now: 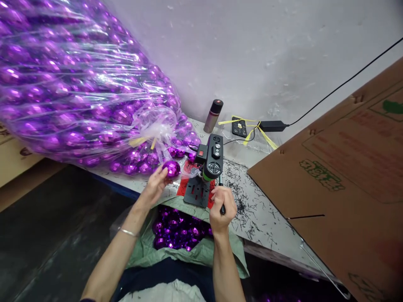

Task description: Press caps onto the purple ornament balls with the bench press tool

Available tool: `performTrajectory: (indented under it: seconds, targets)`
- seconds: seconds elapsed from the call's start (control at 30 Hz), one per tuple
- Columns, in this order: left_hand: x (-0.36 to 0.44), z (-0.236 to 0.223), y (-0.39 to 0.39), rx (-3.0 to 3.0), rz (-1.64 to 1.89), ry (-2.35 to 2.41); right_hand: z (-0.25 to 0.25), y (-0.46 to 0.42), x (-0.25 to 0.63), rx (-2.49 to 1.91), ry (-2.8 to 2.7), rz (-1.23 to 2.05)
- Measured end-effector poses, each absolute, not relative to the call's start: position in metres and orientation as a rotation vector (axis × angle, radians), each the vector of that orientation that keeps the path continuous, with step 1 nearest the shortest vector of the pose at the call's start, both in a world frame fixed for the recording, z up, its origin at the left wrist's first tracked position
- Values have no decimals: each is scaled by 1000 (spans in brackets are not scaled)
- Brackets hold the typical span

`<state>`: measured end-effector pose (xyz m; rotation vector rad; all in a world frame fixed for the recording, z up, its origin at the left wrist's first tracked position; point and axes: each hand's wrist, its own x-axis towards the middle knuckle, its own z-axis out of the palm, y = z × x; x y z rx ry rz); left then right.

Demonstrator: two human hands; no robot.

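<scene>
A shiny purple faceted ball ornament (171, 169) is pinched in the fingertips of my left hand (156, 184), left of the small black bench press (213, 157). My right hand (223, 206) is wrapped round the press's black lever handle (223, 209), at the right side of its base. The press has a flat slotted plate (197, 193) at its front, with red sheet under it. Just below, a green woven sack (141, 247) lies open over my lap, with many purple balls (179, 228) in it.
A huge clear plastic bag (94, 92) of purple balls leans at left. Behind the press stand a dark-capped bottle (213, 116), a phone-like black object (239, 127) and a power adapter (272, 126). Black scraps (242, 201) litter the table. A cardboard box (340, 176) fills the right.
</scene>
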<state>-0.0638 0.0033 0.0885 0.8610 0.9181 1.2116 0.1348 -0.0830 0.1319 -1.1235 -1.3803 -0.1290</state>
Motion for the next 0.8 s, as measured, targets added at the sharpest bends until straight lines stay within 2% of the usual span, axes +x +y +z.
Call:
performTrajectory:
  seconds: [0.17, 0.53, 0.8]
  targets:
    - [-20, 49, -24, 743, 1085, 968, 140, -80, 138, -1146, -1360, -117]
    - [11, 20, -18, 1779, 1018, 1252, 144, -80, 140, -1143, -1405, -134]
    - [22, 8, -17, 2032, 1133, 1171, 143, -83, 140, -1143, -1432, -129]
